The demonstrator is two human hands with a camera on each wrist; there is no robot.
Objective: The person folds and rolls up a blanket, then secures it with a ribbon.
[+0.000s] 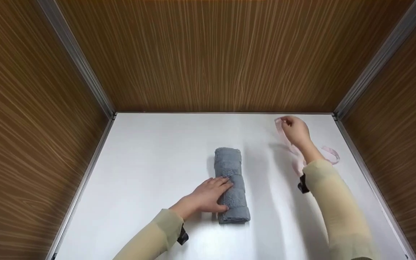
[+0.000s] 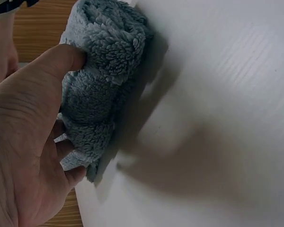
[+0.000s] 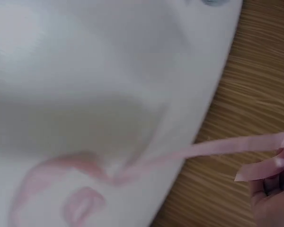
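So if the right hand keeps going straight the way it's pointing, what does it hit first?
Probably the wooden back wall. The right hand, pinching a pink ribbon, points toward the far edge of the white table, and nothing shows between them, though depth is hard to judge.

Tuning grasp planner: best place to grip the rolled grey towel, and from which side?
Grip the rolled grey towel mid-length, from above, fingers spanning its curved sides. It lies flat on the white table; squeezing across the roll likely keeps it wound. The left hand already rests against its left side.
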